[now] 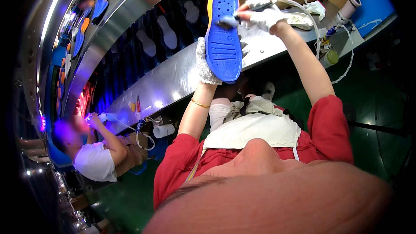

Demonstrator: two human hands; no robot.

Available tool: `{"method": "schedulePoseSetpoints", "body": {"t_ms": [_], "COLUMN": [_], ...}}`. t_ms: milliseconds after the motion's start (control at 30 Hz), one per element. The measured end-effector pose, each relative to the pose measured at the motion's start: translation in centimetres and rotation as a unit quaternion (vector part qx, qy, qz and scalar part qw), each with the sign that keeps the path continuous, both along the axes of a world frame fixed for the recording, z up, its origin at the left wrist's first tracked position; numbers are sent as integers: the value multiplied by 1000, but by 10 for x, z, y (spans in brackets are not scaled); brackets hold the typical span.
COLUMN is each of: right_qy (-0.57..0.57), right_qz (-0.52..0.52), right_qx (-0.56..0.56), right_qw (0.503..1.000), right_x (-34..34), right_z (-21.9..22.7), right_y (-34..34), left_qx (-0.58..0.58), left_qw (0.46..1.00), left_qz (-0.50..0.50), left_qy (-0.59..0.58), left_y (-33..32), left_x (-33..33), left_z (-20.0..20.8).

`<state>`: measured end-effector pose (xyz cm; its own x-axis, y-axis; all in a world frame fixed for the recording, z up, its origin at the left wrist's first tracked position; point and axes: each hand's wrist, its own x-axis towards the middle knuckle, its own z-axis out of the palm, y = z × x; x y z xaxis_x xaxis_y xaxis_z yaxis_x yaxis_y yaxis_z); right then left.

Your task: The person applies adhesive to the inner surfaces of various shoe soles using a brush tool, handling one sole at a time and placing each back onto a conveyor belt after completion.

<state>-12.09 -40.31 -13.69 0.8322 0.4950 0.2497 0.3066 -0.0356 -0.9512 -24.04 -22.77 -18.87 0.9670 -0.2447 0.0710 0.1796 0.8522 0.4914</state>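
Observation:
My left hand [205,64], in a white knitted glove with bare fingertips, holds up a blue shoe sole [223,50] with an orange edge. Its thumb side lies along the left edge, and fingertips show behind the right edge. The sole's face has round holes near the top and raised bars lower down. In my gloved right hand [265,17], a dark-handled brush [227,22] is gripped between the fingers. The blurred brush tip lies over the sole's upper right part. A pale hose [299,5] runs from the handle's rear end to the right.
Before me runs a metal bench edge [173,76], with rows of soles [167,32] behind it. A white shoe [299,21] and a bottle [330,58] are at right. A curved rail carrying blue-orange soles [100,5] passes on the left. A seated co-worker [97,158] works there.

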Motion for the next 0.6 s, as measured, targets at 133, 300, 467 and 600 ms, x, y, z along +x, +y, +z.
{"method": "schedulePoseSetpoints", "body": {"t_ms": [133, 300, 467, 600], "right_qy": [-48, -182, -387, -314], "right_qz": [-107, 52, 83, 179], "right_qx": [23, -26, -15, -51], "right_qw": [993, 982, 918, 931], "right_x": [26, -9, -36, -60], "right_z": [9, -17, -9, 8], "right_y": [-1, 9, -4, -22], "left_qx": [-16, 69, 58, 121], "left_qw": [999, 994, 991, 987], "left_qz": [-27, 78, 117, 98], "left_qy": [4, 26, 7, -38], "left_y": [-7, 13, 18, 25], "left_x": [-5, 5, 12, 13], "left_z": [11, 4, 1, 3]}}
